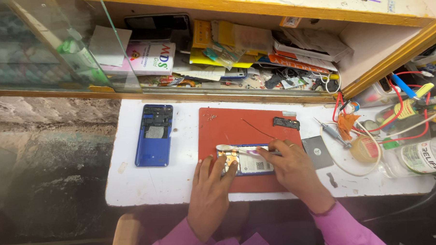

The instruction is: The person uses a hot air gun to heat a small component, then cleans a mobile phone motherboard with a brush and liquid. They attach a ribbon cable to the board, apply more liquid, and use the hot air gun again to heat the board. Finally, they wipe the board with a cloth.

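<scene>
An opened blue phone (248,161) lies face down on a red work mat (242,129), its battery and circuit board exposed. My left hand (209,190) rests flat on the phone's left end, fingers spread, pinning it. My right hand (292,166) sits over the phone's right end and pinches a thin metal tool (238,149) that lies across the top edge of the phone. A small black cover part (285,123) and tiny screws (211,117) lie on the mat behind the phone.
A blue phone back shell (154,134) lies left of the mat on the white table (133,188). A dark square pad (317,152), screwdriver (332,133), round tin (364,149), red wires and a plastic bottle (424,156) crowd the right. A cluttered shelf (235,54) stands behind.
</scene>
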